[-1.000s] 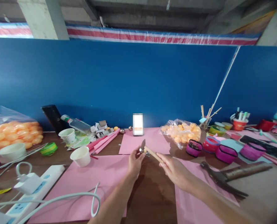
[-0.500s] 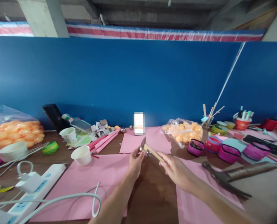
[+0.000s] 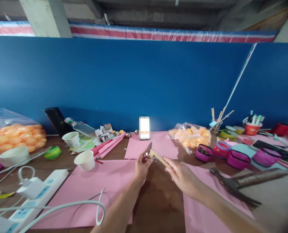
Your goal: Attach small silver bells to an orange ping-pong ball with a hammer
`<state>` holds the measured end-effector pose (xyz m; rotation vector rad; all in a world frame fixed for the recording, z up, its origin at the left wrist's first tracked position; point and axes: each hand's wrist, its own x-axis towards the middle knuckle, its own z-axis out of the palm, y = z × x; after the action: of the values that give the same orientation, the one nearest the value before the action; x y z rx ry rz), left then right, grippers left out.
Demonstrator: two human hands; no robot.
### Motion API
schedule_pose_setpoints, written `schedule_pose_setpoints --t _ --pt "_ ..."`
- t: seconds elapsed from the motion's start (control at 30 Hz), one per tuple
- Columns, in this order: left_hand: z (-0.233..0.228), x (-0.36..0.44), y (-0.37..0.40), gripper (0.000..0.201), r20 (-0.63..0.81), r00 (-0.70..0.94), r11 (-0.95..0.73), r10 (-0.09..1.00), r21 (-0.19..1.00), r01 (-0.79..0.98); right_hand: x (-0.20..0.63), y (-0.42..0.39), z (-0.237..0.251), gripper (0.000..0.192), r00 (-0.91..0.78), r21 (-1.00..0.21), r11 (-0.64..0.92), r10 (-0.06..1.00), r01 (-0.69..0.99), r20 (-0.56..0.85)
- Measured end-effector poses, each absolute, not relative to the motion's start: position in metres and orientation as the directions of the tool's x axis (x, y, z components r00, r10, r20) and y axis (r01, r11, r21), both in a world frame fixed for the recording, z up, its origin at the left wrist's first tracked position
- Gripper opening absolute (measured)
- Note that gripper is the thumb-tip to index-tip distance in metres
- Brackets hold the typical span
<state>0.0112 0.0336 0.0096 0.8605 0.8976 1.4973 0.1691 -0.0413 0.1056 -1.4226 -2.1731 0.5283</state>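
Observation:
Over the brown table, my two hands meet in front of me. My right hand is closed around a pale wooden stick that slants up to the left, its far end touching the left-hand fingers. Small shiny metal pieces show beside that end; whether they are fixed to it I cannot tell. My left hand pinches near the stick's tip, and a dark, pointed flat piece sticks up from its fingers. Those fingers partly hide what they grip.
Pink sheets lie on both sides. At right are a claw hammer and purple containers; at left, a power strip, cables and a white paper cup. Orange balls fill plastic bags. A blue partition stands behind.
My left hand and the dark pointed piece have shifted very slightly. The right hand keeps its hold on the wooden stick, and the table items look unchanged.

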Motion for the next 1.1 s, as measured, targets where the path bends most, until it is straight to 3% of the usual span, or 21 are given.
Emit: schedule_pose_setpoints --t 0.4,0.8,1.1 --pt "0.014 0.012 0.032 0.051 0.04 -0.105 -0.083 0.994 0.89 -0.448 0.168 -0.042 0.103 0.038 -0.342 -0.558 0.388 0.92 0.734 0.19" --pt "0.019 0.011 0.028 0.033 0.053 -0.101 -0.083 0.993 0.941 -0.329 0.167 -0.043 0.098 0.038 -0.336 -0.574 0.401 0.916 0.714 0.221" --pt "0.019 0.009 0.029 0.03 0.027 -0.022 -0.035 0.999 0.871 -0.491 0.167 -0.043 0.095 0.038 -0.34 -0.581 0.393 0.918 0.712 0.205"
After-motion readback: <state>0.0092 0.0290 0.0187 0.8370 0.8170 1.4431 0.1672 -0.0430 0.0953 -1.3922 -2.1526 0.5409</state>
